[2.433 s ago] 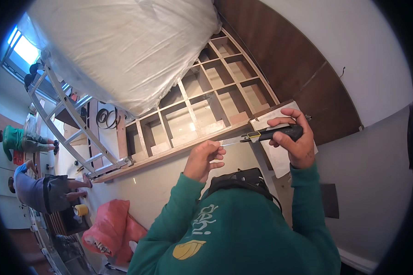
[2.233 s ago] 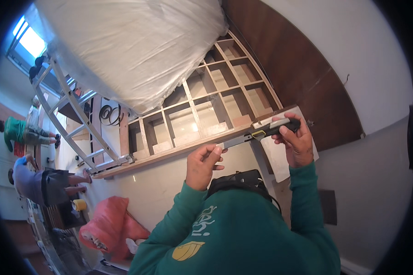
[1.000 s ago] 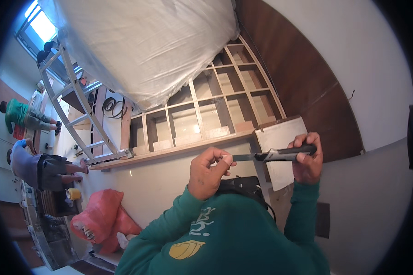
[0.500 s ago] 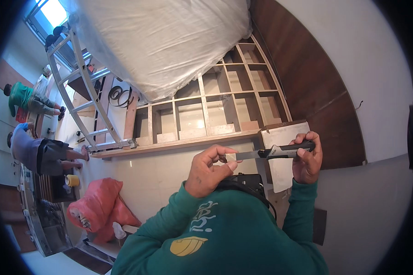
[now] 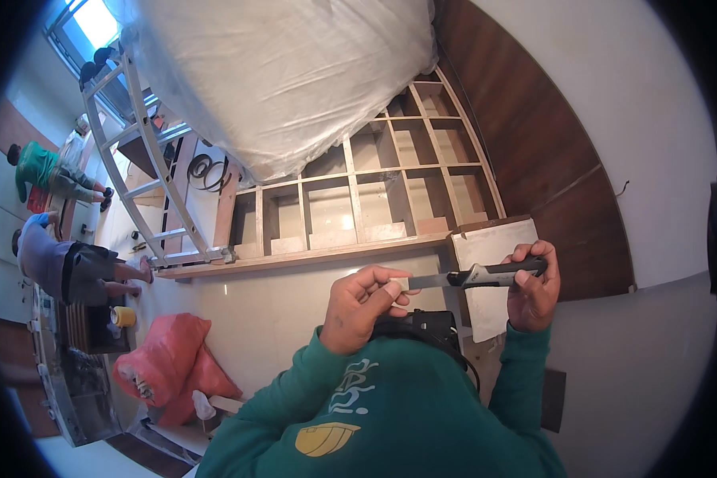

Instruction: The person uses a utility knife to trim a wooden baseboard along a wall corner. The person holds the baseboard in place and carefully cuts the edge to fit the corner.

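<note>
My right hand [image 5: 534, 295] grips a black-and-grey utility knife [image 5: 492, 276] held level, its long blade [image 5: 430, 282] extended to the left. The fingers of my left hand [image 5: 358, 311] are closed at the blade's tip, pinching a small pale piece [image 5: 400, 284] that is hard to make out. A white board [image 5: 494, 311] lies just beyond and beneath my right hand, at the end of a wooden grid frame [image 5: 334, 255]. Both sleeves are green, and a black bag [image 5: 434, 324] sits at my waist.
A plastic-covered mattress [image 5: 271, 80] rests on the frame. An aluminium ladder [image 5: 155, 187] stands left. Two co-workers, in green [image 5: 36, 171] and grey [image 5: 52, 263], are at the far left. A pink sack [image 5: 163, 358] and yellow roll [image 5: 122, 316] lie lower left. A brown panel [image 5: 542, 135] is right.
The knife has turned over, grey side now showing, and become more level. Both hands have moved lower in the picture, and my left fingers remain at the blade tip. The view has shifted slightly.
</note>
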A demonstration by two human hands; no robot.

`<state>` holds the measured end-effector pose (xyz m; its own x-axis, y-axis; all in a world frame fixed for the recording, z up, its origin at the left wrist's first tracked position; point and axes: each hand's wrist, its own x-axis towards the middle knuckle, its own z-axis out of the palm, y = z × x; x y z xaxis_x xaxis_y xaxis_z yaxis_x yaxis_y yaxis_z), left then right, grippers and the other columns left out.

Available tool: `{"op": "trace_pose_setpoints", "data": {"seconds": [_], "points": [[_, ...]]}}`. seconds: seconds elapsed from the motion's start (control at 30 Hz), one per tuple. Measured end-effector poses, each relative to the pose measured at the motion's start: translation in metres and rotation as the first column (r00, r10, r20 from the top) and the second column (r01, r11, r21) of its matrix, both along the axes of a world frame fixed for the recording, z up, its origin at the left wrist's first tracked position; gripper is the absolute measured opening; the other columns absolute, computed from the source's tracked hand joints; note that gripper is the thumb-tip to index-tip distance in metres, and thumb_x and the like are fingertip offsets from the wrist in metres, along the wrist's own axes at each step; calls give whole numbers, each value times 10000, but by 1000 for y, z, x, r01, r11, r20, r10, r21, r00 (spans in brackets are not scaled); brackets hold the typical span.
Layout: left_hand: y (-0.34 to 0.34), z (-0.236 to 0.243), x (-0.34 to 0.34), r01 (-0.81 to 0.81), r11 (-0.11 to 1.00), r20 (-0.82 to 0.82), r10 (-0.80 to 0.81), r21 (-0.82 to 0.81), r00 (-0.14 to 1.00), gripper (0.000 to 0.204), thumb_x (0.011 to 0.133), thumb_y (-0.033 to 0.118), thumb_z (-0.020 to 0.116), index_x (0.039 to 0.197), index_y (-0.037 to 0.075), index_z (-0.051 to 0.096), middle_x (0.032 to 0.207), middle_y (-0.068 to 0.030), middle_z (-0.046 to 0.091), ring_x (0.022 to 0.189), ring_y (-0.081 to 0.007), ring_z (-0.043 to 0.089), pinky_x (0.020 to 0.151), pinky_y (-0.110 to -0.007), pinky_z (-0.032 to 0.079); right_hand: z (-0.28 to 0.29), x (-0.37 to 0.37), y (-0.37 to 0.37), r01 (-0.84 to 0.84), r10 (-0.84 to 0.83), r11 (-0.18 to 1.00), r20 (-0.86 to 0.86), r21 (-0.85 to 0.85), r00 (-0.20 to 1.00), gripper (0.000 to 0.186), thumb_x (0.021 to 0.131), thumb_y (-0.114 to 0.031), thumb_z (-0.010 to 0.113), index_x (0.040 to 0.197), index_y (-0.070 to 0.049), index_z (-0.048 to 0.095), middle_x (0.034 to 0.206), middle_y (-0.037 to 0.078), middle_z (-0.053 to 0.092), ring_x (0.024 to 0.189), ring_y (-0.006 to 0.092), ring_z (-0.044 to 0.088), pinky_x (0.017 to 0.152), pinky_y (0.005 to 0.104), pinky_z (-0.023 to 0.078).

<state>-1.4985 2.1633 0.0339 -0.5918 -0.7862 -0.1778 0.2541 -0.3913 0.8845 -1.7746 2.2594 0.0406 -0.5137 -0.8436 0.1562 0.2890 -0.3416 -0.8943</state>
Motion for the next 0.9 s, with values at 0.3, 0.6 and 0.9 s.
{"op": "trace_pose_setpoints", "data": {"seconds": [0.3, 0.6, 0.9], "points": [[0, -18, -4, -21, 998, 54, 17, 64, 998, 289, 1059, 290, 609, 1090, 6, 653, 1015, -101, 707, 990, -161, 701, 785, -289, 606, -1, 9, 6, 2, -5, 999, -105, -36, 994, 441, 776, -12, 694, 1156, -45, 472, 1060, 139, 579, 965, 232, 614, 937, 410, 551], [-4, -36, 3, -173, 983, 67, 169, 59, 983, 201, 1028, 247, 650, 1021, 47, 646, 973, -63, 670, 987, -181, 703, 776, -337, 622, -8, 15, -6, -55, 58, 998, -245, 20, 968, 424, 788, -39, 739, 1122, -43, 476, 1030, 132, 607, 965, 224, 654, 917, 387, 568], [-10, -59, 19, -260, 959, -7, 262, 112, 965, 224, 1023, 252, 653, 944, 48, 607, 890, -51, 650, 819, -142, 677, 739, -298, 600, -21, 28, -19, -124, 144, 989, -355, 78, 924, 352, 787, -155, 773, 1003, -44, 518, 1008, 127, 578, 936, 192, 565, 916, 351, 501]]}}
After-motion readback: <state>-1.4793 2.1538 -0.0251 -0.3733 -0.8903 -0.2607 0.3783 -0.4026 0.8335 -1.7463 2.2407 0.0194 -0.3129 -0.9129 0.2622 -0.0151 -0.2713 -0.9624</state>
